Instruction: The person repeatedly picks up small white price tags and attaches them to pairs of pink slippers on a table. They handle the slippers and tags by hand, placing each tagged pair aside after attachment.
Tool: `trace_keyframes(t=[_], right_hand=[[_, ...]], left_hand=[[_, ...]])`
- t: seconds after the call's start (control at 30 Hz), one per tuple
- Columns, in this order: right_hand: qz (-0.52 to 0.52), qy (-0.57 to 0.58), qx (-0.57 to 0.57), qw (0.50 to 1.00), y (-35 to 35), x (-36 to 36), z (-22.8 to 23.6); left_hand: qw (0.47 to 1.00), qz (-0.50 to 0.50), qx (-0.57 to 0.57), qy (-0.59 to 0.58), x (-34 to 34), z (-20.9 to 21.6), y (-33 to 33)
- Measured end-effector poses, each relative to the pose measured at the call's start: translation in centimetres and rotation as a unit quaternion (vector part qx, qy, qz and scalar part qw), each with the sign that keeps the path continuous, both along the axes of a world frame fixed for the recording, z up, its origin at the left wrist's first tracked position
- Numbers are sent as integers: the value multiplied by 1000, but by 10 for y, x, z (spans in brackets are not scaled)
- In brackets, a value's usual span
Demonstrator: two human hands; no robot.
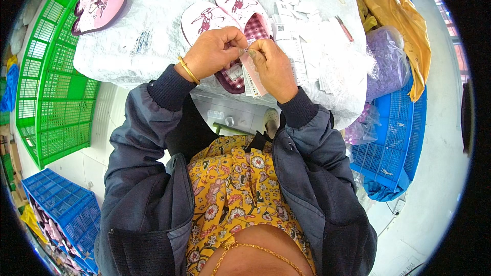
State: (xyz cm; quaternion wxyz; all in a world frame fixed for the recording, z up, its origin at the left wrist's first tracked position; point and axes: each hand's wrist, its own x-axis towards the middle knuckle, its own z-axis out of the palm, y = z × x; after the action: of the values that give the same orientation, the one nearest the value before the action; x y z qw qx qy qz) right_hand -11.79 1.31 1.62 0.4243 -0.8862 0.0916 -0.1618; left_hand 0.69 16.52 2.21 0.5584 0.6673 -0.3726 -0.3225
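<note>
Pinched near top in left hand [217,51] and right hand [276,70], apparently for steadying: pink tag [251,73] | Beneath, likely for close reach: slippers [239,2]

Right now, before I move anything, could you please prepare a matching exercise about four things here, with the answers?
Things:
1. pink tag
2. bracelet
3. green crate
4. purple bag

Places or colours:
A. right of the table
B. gold-coloured
C. at the left hand and right hand
D. left of the table

Pairs: 1-C, 2-B, 3-D, 4-A
</note>
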Motion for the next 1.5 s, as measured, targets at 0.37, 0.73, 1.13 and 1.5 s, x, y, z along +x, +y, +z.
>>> trace_keyframes(t=[0.37,0.73,1.13,1.5], right_hand=[[1,-10,-41,999,3,3,1],[26,60,106,992,-12,17,6],[25,6,-197,980,2,48,39],[3,-43,-90,995,-24,68,32]], left_hand=[[998,23,-44,-44,-5,-5,-1],[998,19,-43,34,-1,-9,-1],[897,361,-199,-160,15,-34,22],[855,461,-206,-120,32,-52,35]])
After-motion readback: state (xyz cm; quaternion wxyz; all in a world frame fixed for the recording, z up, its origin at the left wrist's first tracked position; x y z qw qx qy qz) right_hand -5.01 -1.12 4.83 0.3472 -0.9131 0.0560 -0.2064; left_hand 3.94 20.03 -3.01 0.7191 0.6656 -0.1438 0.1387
